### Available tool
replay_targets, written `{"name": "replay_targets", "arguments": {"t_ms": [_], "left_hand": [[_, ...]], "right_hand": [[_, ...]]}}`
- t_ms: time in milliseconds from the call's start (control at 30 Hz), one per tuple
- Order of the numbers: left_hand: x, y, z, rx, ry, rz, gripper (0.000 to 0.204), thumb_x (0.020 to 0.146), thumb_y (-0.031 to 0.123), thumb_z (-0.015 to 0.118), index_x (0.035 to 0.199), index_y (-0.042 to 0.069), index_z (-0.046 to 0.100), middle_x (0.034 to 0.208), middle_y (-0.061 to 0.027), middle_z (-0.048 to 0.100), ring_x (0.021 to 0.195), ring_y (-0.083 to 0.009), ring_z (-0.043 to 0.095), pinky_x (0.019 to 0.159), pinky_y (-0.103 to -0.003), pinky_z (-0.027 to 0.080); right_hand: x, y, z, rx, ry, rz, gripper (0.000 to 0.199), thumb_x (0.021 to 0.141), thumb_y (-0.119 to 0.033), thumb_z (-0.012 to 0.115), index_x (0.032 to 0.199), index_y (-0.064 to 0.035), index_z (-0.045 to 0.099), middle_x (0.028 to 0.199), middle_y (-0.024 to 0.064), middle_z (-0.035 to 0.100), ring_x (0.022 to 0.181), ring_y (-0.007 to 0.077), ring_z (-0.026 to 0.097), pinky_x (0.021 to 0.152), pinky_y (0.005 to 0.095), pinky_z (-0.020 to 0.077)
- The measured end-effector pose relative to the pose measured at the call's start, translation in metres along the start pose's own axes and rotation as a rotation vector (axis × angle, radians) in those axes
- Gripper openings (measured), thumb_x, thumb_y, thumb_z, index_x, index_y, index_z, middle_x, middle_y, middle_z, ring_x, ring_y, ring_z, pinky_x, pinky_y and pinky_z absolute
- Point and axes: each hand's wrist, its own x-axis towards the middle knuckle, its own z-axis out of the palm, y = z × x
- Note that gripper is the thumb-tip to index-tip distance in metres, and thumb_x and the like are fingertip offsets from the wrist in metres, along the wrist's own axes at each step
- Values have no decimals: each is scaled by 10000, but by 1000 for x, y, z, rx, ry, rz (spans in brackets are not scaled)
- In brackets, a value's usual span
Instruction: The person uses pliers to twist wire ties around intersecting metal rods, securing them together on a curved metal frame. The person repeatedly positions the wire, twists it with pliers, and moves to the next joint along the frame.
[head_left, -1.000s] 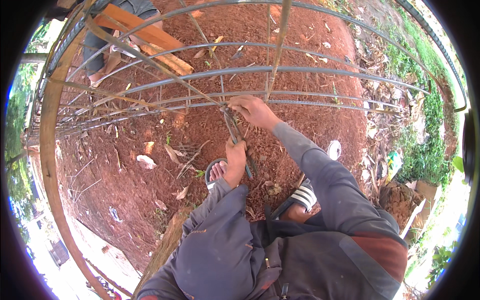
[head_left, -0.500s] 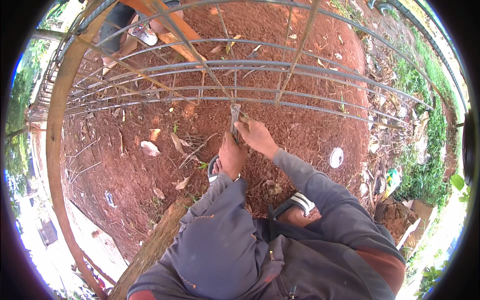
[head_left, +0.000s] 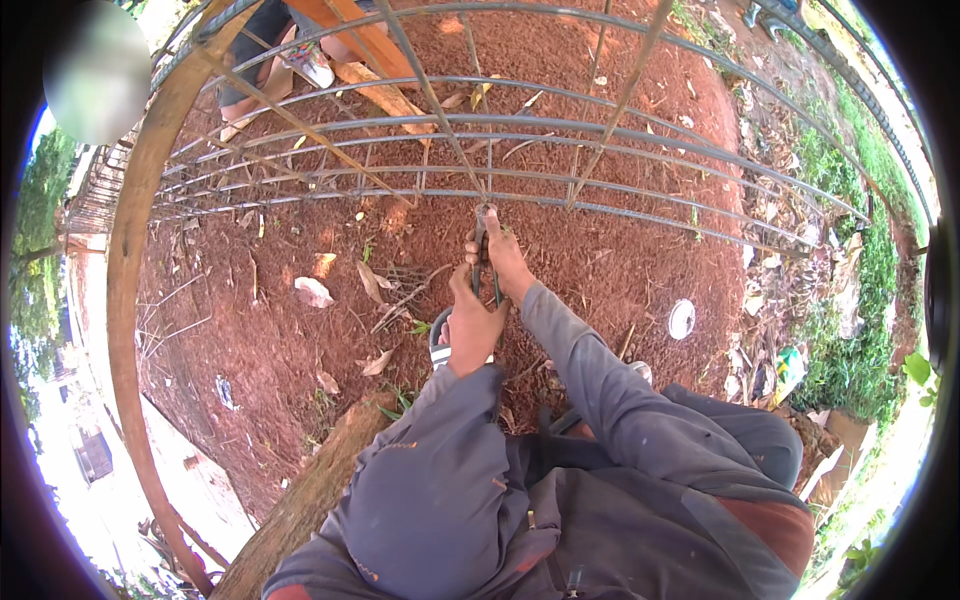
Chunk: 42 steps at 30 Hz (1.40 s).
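The person's torso and grey sleeves filled the frame from 5 to 7 o'clock, hiding the ground beneath; a sandalled foot [head_left: 437, 345] showed only in part behind the left wrist. The left hand [head_left: 472, 322] was pressed together around the lower handles of a pair of pliers [head_left: 484, 250], its fingertips hidden on the far side. The right hand [head_left: 503, 258], just beyond and touching the left, was wrapped shut around the upper part of the tool; how far the tool's head was open could not be made out. The pliers stood near the frame's centre, long axis running 6 to 12 o'clock, head pointing to 12 and meeting the nearest bar of the rebar cage [head_left: 640, 215]. That cage of grey horizontal bars and rusty stirrups ran from 9 to 3 o'clock above red soil [head_left: 300, 350]. A white disc [head_left: 681, 319] lay at 3 o'clock. At 11 o'clock, another person's legs [head_left: 290, 45] stood by timber planks [head_left: 375, 65], cut off by the rim.
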Motion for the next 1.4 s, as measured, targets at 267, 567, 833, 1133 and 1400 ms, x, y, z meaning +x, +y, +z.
{"name": "replay_targets", "arguments": {"t_ms": [267,567,833,1133,1400], "left_hand": [[19,-15,-49,-842,-690,-574,111,860,139,621,919,68,560,675,-6,520,481,-97,472,433,-265,401],[91,81,-108,-1125,-831,-1195,157,812,91,557,951,63,488,669,34,398,483,-54,327,399,-231,265],[23,26,-74,-963,-710,-905,96,848,72,510,934,53,545,673,7,458,519,-85,426,455,-259,363],[23,-28,-27,-394,-786,-293,421,856,50,491,1264,-13,571,929,-81,685,825,-202,683,704,-315,534],[20,-1,-22,-787,-779,-550,613,800,-44,534,1401,-25,415,1165,-110,555,927,-150,607,918,-401,573]], "right_hand": [[12,19,16,1070,-519,133,496,1013,-612,407,948,-133,520,678,-63,408,549,42,431,421,194,329],[-5,-6,-23,563,-212,130,462,1043,-417,464,1138,22,572,983,134,679,787,213,677,650,356,587],[-29,-41,-24,168,-199,123,436,1009,-408,561,1186,-12,610,1036,105,706,915,214,711,775,394,598],[-13,-15,-10,-337,4,-103,531,833,-308,798,1214,7,604,955,63,679,798,156,615,752,327,501],[-10,-9,-19,-317,38,-176,658,802,-309,818,1305,33,568,1031,82,674,931,208,623,862,346,485]]}}
